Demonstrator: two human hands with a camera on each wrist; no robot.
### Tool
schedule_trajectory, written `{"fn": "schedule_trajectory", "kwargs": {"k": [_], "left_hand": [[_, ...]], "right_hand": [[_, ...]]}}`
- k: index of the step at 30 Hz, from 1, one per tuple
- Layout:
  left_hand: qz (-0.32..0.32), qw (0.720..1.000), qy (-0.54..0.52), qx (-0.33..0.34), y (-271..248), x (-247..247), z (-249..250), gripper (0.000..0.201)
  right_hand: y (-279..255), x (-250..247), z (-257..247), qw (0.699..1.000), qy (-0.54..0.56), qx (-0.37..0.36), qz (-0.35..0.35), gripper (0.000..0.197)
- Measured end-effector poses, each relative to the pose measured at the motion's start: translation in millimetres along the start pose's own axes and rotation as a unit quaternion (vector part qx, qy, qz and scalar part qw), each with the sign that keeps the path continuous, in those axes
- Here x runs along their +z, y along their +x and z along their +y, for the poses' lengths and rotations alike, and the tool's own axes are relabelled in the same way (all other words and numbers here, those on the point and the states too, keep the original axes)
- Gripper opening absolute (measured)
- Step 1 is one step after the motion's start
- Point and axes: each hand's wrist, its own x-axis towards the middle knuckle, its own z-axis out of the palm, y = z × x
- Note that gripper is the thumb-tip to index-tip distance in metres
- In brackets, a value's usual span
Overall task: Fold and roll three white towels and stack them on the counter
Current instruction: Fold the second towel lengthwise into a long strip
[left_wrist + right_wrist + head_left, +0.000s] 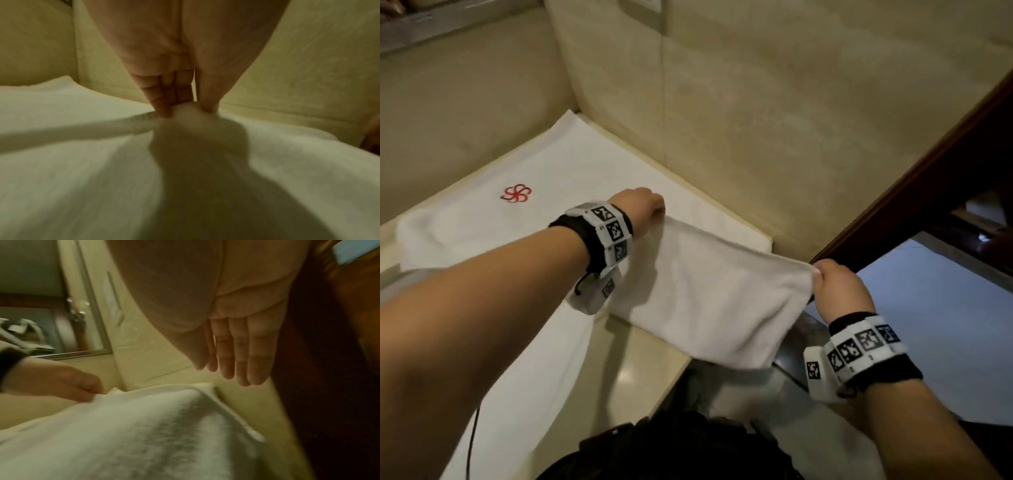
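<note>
- Beige stone walls (756,102) meet in a corner behind a pale counter (640,359), as seen from the head view. A large towel (534,164) with a red emblem (516,194) is spread flat on the counter, and a dark wooden frame (928,164) is seen to the right.
- A smaller white towel (705,298) is held stretched between both hands, above the counter's near edge, with its lower part hanging free. One top corner is pinched by the left hand (643,209), the other by the right hand (839,291), whose knuckles are curled over it.
- From the left wrist view, the corner is seen clamped between the thumb and the fingers (162,104). The towel (185,178) falls away below them, in shadow.
- From the right wrist view, three fingers (242,353) are seen hanging straight, with the towel (123,434) peaking just below them. The grasp itself is not shown there (the picture is blurred). The left hand (61,379) is seen pinching the far corner.
- No rolled towel and no stack can be seen anywhere. The task is judged to be at an early stage: this towel is being spread or folded, not yet rolled. Whether the large towel is one of the three cannot be told. Rolling and stacking are all left to do.
</note>
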Motion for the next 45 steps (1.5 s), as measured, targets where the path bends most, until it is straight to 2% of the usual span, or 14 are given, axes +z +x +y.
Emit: {"fn": "schedule_trajectory", "kwargs": {"k": [3, 8, 11, 14, 17, 21, 23, 26, 30, 34, 36, 38, 42, 45], "left_hand": [[-0.05, 0.999, -0.003, -0.01, 19.4, 21.5, -6.3, 0.029], [0.006, 1.0, 0.019, 0.022, 8.6, 42.5, -43.4, 0.037], [0.001, 0.999, 0.04, -0.032, -4.3, 43.2, -76.1, 0.041], [-0.016, 0.995, 0.059, -0.08, -13.7, 39.4, -106.0, 0.04], [-0.018, 0.991, 0.081, -0.103, -26.2, 34.3, -132.8, 0.039], [-0.018, 0.98, 0.08, -0.184, -55.8, 24.3, -175.5, 0.04], [-0.018, 0.973, 0.053, -0.223, -71.3, 19.4, -195.5, 0.044], [-0.013, 0.964, 0.009, -0.266, -91.2, 10.7, -220.2, 0.05], [-0.018, 0.95, 0.032, -0.311, -121.2, -2.8, -250.4, 0.045], [-0.009, 0.94, 0.043, -0.339, -142.2, -20.0, -269.0, 0.044], [0.022, 0.944, 0.043, -0.327, -138.7, -35.1, -270.0, 0.044], [0.071, 0.948, 0.046, -0.308, -128.7, -56.0, -268.7, 0.04], [0.112, 0.945, 0.056, -0.302, -109.0, -98.7, -274.0, 0.039], [0.155, 0.933, 0.021, -0.323, -84.6, -120.5, -279.4, 0.037]], "right_hand": [[15.4, 9.2, -28.3, 0.995, -0.023, -0.052, -0.084, 0.03], [47.4, 27.3, -121.0, 0.959, -0.005, -0.239, -0.154, 0.039], [59.7, 44.1, -186.0, 0.924, -0.037, -0.334, -0.182, 0.044], [70.2, 61.4, -231.5, 0.893, -0.089, -0.395, -0.197, 0.03], [84.5, 68.7, -242.5, 0.878, -0.153, -0.4, -0.212, 0.025], [92.0, 61.9, -256.6, 0.875, -0.198, -0.394, -0.199, 0.02], [84.5, 63.4, -286.1, 0.867, -0.18, -0.421, -0.197, 0.019], [64.4, 81.7, -349.5, 0.828, -0.143, -0.495, -0.22, 0.035], [50.4, 104.2, -418.4, 0.806, -0.123, -0.532, -0.23, 0.027], [51.4, 108.2, -443.9, 0.814, -0.068, -0.519, -0.253, 0.027], [40.7, 108.5, -454.3, 0.795, -0.047, -0.54, -0.273, 0.031], [33.5, 102.8, -463.9, 0.779, -0.012, -0.566, -0.268, 0.023], [68.8, 65.0, -457.8, 0.8, 0.158, -0.53, -0.232, 0.02], [130.2, 39.2, -430.9, 0.863, 0.15, -0.451, -0.173, 0.026]]}}
